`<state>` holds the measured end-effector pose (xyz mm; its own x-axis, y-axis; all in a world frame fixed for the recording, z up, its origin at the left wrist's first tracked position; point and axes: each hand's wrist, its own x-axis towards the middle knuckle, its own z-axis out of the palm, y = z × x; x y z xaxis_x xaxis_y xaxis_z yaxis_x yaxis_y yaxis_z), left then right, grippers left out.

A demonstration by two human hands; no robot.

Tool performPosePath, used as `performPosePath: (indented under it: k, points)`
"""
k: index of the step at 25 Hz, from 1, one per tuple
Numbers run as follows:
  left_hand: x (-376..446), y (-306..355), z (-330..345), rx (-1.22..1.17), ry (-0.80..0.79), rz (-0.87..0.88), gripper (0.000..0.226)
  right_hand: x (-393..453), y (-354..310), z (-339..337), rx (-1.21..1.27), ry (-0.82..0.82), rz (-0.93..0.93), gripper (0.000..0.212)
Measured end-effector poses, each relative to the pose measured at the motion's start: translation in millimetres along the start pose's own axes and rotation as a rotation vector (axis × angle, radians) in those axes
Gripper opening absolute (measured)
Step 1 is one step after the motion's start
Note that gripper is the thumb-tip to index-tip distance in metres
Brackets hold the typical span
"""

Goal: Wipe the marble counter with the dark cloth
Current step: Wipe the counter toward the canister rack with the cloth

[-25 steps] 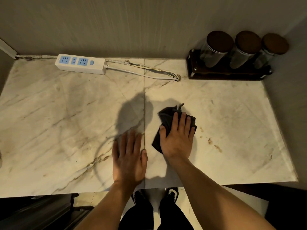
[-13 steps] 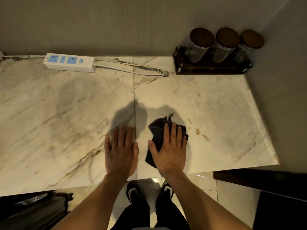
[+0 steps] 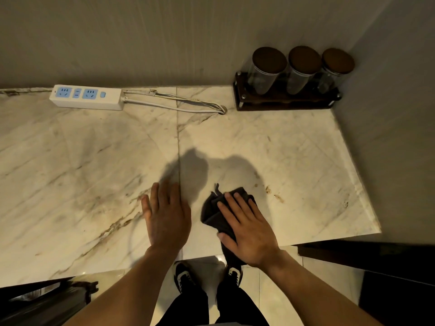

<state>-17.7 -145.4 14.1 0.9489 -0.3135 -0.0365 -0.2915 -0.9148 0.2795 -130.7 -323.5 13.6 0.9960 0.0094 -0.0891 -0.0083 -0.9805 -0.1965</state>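
The marble counter (image 3: 94, 161) is pale with brown veins and a seam down its middle. A crumpled dark cloth (image 3: 211, 210) lies near the front edge, right of the seam, one end hanging over the edge. My right hand (image 3: 249, 229) presses flat on the cloth, fingers spread and pointing up-left. Flat on the bare marble just left of the seam rests my left hand (image 3: 167, 215), holding nothing. Small brown stains (image 3: 274, 194) sit on the counter right of the cloth.
A white power strip (image 3: 87, 97) with its cables lies along the back wall. A dark wooden rack (image 3: 282, 100) with three lidded glass jars stands in the back right corner. A wall bounds the right side. My shoes and a tiled floor show below the front edge.
My right hand and the cloth slid back toward the front edge, so the cloth's end now hangs over it. My left hand stayed flat near the seam. The view shifted.
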Motion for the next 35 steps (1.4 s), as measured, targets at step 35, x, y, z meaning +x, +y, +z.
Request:
performPosePath:
  k: [35]
  points:
    - [24, 42, 23, 0.032, 0.018, -0.011, 0.058, 134, 76, -27, -0.027, -0.062, 0.011, 0.063]
